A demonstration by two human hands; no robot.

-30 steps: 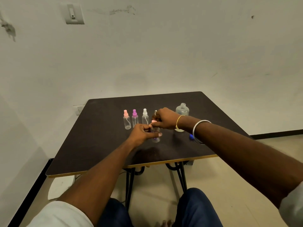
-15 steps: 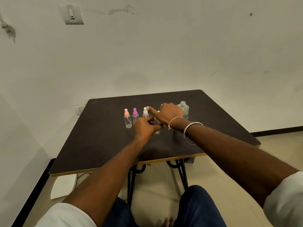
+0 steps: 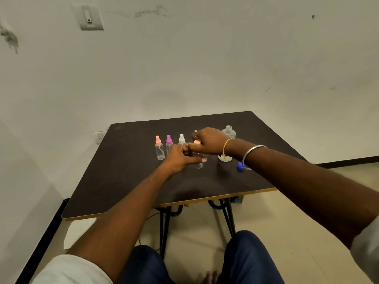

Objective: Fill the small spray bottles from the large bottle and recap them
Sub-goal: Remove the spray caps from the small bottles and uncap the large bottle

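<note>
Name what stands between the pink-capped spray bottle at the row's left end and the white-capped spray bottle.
The purple-capped spray bottle stands upright between them, as the head view shows.

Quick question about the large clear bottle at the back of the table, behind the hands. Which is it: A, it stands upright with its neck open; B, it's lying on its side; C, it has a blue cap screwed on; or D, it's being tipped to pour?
A: the large bottle stands upright with a bare, open neck, and a blue cap lies apart from it on the table.
</note>
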